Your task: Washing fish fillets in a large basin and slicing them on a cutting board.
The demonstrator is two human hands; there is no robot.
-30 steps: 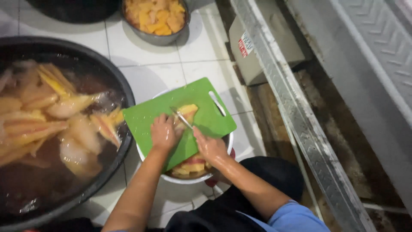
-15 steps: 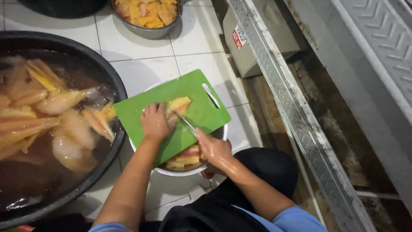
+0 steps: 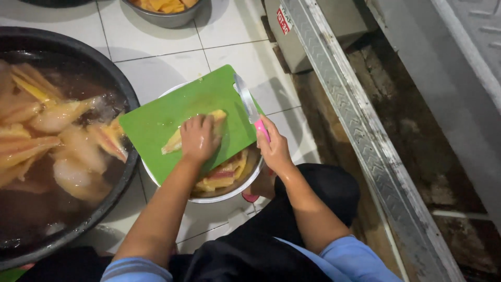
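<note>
Knife (image 3: 248, 106) now lifted off the fish piece (image 3: 194, 131), no longer down on it as a moment ago: cut over, blade up. Right hand (image 3: 273, 149) grip clamped on pink handle. Left hand (image 3: 198, 140) pressed flat on soft, pale yellow fish, just left of that grip, on smooth green board (image 3: 156, 125) over round white bowl (image 3: 219, 197).

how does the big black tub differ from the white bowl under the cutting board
The black tub is far larger and dark, filled with brownish water and floating pale yellow pieces; the white bowl is small, light-rimmed, and holds cut pieces with no visible water. The tub stands uncovered; the bowl is mostly covered by the green cutting board. Both are round and sit on the tiled floor.
</note>
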